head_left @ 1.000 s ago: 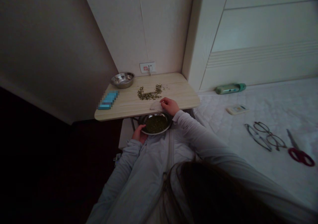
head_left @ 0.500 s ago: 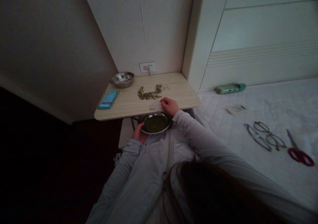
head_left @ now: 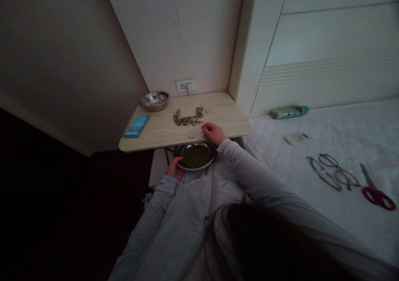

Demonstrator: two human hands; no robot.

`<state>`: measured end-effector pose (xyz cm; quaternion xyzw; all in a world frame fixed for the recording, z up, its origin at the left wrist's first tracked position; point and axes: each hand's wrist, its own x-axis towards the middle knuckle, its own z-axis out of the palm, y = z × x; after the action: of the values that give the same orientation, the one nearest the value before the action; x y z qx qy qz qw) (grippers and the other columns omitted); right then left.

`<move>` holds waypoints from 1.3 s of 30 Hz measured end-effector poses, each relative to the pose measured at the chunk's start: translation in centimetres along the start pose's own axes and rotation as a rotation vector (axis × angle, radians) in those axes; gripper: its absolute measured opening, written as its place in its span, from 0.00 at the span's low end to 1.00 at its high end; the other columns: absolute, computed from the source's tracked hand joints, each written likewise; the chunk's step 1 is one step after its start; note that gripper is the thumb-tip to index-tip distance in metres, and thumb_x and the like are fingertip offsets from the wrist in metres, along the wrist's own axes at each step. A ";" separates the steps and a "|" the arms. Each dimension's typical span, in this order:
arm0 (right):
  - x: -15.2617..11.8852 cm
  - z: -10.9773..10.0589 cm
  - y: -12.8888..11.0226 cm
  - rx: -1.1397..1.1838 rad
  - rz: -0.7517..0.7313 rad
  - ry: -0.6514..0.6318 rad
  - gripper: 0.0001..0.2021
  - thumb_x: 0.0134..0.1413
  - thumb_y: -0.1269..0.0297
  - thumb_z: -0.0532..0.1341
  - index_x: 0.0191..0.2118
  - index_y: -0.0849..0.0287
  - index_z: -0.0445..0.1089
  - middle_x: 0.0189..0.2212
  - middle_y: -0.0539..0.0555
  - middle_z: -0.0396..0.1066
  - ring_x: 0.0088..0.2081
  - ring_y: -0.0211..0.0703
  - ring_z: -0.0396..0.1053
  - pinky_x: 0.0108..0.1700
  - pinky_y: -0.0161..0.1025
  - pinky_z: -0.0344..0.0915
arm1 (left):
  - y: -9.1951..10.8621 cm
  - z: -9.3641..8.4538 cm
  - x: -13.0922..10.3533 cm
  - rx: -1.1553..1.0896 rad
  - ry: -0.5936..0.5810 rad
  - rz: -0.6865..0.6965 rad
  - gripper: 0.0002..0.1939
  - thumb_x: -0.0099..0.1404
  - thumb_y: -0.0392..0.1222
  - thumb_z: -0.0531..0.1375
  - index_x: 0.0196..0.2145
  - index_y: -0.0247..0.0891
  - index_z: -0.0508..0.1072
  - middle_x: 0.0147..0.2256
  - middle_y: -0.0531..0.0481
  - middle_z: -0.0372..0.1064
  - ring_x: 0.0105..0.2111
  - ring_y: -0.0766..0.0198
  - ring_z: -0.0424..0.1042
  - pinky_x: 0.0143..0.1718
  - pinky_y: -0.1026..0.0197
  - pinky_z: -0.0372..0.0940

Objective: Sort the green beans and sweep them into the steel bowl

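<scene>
My left hand [head_left: 176,168] is closed on the near-left rim of a metal bowl [head_left: 199,168] filled with small green bits, held below the table's front edge. My right hand [head_left: 213,133] pinches a thin, pale, see-through piece [head_left: 196,132], rounded like a scraper or lid; its exact kind is not clear. That piece is at the table's front edge, above the bowl. Just behind it, loose green bits [head_left: 188,118] lie in a U-shaped band on the light wooden table [head_left: 224,114].
A second metal bowl [head_left: 154,101] stands at the table's back left, near a blurred blue object [head_left: 136,126]. A wall socket [head_left: 185,85] is behind. On the white bed [head_left: 274,164] lie a green case [head_left: 289,112], a remote control [head_left: 298,138], glasses [head_left: 338,171] and red-handled scissors [head_left: 378,195].
Almost nothing differs. The view has shifted very slightly; both hands keep their holds, and the band of green bits looks the same.
</scene>
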<state>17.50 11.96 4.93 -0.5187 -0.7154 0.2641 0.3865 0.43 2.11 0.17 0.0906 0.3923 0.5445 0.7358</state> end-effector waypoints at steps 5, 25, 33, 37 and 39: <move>0.3 -0.4 0.0 0.131 0.054 -0.031 0.13 0.39 0.64 0.49 0.33 0.61 0.63 0.18 0.46 0.64 0.21 0.31 0.57 0.27 0.30 0.54 | 0.0 0.0 -0.1 0.011 0.013 0.012 0.12 0.46 0.31 0.51 0.30 0.33 0.69 0.28 0.48 0.71 0.40 0.58 0.64 0.43 0.57 0.58; 0.2 -0.1 0.2 0.046 0.016 -0.026 0.12 0.39 0.63 0.50 0.31 0.59 0.64 0.18 0.46 0.63 0.21 0.31 0.57 0.26 0.30 0.53 | 0.0 0.1 -0.1 -0.006 -0.018 -0.021 0.14 0.48 0.32 0.51 0.34 0.33 0.68 0.29 0.49 0.71 0.40 0.59 0.64 0.43 0.57 0.58; 0.1 -0.2 0.0 0.054 0.015 -0.027 0.12 0.39 0.63 0.49 0.31 0.60 0.64 0.18 0.46 0.63 0.21 0.31 0.57 0.26 0.30 0.53 | 0.0 0.0 -0.1 -0.012 0.003 -0.018 0.15 0.48 0.32 0.51 0.35 0.33 0.68 0.28 0.49 0.71 0.40 0.59 0.64 0.43 0.58 0.59; 0.1 -0.2 0.0 0.040 0.014 -0.010 0.12 0.39 0.63 0.49 0.31 0.59 0.64 0.18 0.46 0.63 0.22 0.31 0.58 0.26 0.30 0.53 | 0.0 0.1 -0.2 -0.004 -0.012 -0.012 0.14 0.48 0.32 0.51 0.34 0.33 0.68 0.27 0.49 0.71 0.40 0.59 0.64 0.43 0.58 0.58; 0.1 -0.2 0.0 0.049 0.026 -0.017 0.12 0.39 0.63 0.49 0.31 0.59 0.64 0.18 0.46 0.63 0.21 0.31 0.58 0.26 0.30 0.53 | 0.0 0.2 -0.2 0.004 -0.005 -0.008 0.13 0.48 0.32 0.50 0.33 0.33 0.68 0.27 0.49 0.71 0.41 0.59 0.64 0.43 0.58 0.58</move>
<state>17.64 12.11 5.02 -0.5160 -0.7054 0.2908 0.3894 0.52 2.01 0.36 0.0918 0.3919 0.5408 0.7386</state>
